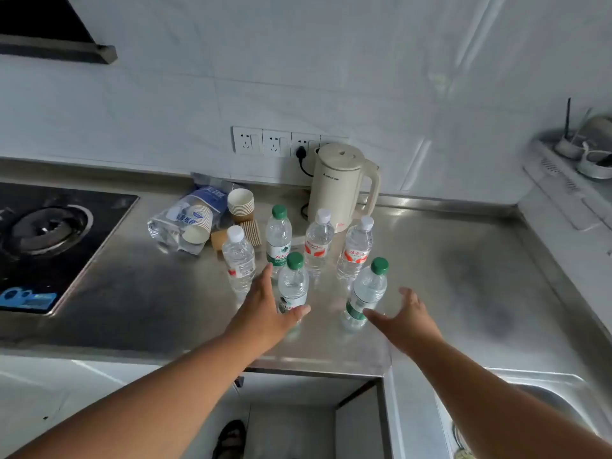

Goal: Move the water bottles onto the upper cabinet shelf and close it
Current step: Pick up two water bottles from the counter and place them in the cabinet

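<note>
A: Start with the big things. What carries everything?

B: A steel tabletop (430,276), with a gas stove (49,233) set in at its left edge and a sink (546,402) by its right front corner. A cream kettle (342,187) stands against the back edge, plugged into the wall sockets (275,142), which probably explains why it sits so far back.

A: And the water bottles?

B: Six, all upright, bunched near the middle of the tabletop in front of the kettle. Four form a back row; two green-capped ones stand nearer the front edge, the left front bottle (293,286) and the right front bottle (366,293). Bunched like this, the front pair is the easiest reach, one for each hand. The upper cabinet is out of view.

A: The smaller clutter?

B: A torn plastic bag of paper cups (185,223) and a loose stack of cups (241,202), toward the back, left of the bottles.

A: The hands?

B: Both arms reach forward over the front edge. The left hand (265,309) is spread, fingers straight, thumb just at the left front bottle's lower body, not closed round it. The right hand (405,318) is spread too, its thumb near the right front bottle's base; whether it touches, I cannot tell. No bottle has been lifted yet.
</note>
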